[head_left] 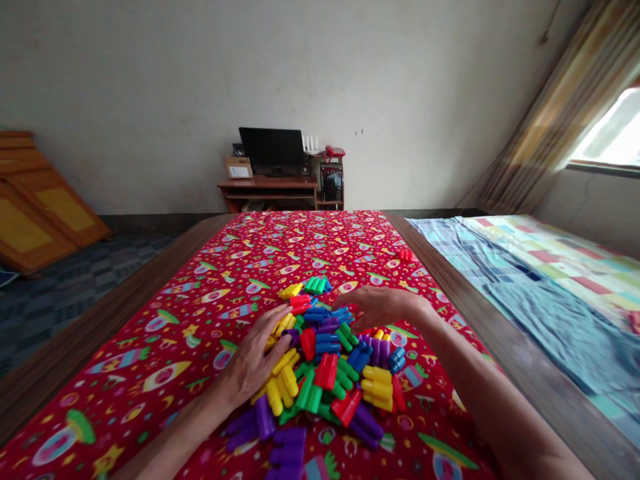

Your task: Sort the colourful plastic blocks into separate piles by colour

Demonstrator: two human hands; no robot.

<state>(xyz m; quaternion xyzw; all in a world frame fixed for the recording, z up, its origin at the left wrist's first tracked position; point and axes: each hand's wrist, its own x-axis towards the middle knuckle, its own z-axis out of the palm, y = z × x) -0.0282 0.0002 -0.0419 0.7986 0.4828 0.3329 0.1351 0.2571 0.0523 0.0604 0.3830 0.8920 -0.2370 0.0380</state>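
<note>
Red, yellow, blue, green and purple plastic building blocks [320,373] lie heaped at lower centre of the frame, on a rocket-print red cloth [150,393] covering a wooden table [113,307]. The left hand [253,357] lies open with fingers spread, pressed against yellow blocks on the heap's left side, not clenched. The right hand [385,308] arches over the heap's upper right, fingertips [353,313] down among red and blue blocks; whether it grasps one cannot be told. A separate red block [406,255] lies further up the cloth, toward the right. Beyond the table, at upper centre, a black monitor [273,150] stands on a wooden desk [267,185]. A rumpled blue bedcover [565,320] fills the right of the frame.
</note>
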